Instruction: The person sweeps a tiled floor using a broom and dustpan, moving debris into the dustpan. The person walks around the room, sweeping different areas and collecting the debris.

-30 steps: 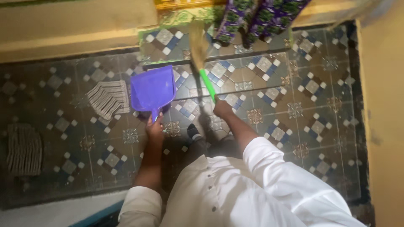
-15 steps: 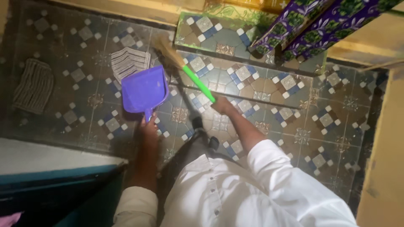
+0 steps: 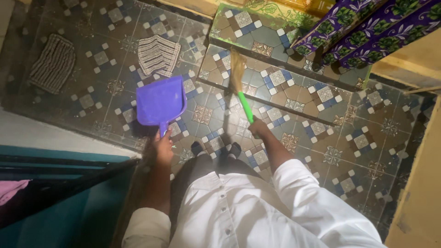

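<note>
My left hand [image 3: 164, 146] grips the handle of a purple dustpan [image 3: 160, 102], held low over the patterned tile floor [image 3: 321, 147]. My right hand [image 3: 258, 128] holds the green handle of a small straw broom [image 3: 240, 82], whose bristles rest on a raised tiled step [image 3: 275, 78]. My feet in dark shoes [image 3: 216, 149] stand between the two hands. I wear a white shirt with long sleeves.
Two striped floor cloths [image 3: 158, 54] [image 3: 53, 63] lie at the upper left. A purple and green patterned fabric [image 3: 363, 32] hangs at the top right. A yellow wall [image 3: 418, 183] stands on the right, a teal surface [image 3: 64, 202] at the lower left.
The view has swung left and down. The broom's head moved right onto the step and its handle now stands more upright. The dustpan stays in my left hand.
</note>
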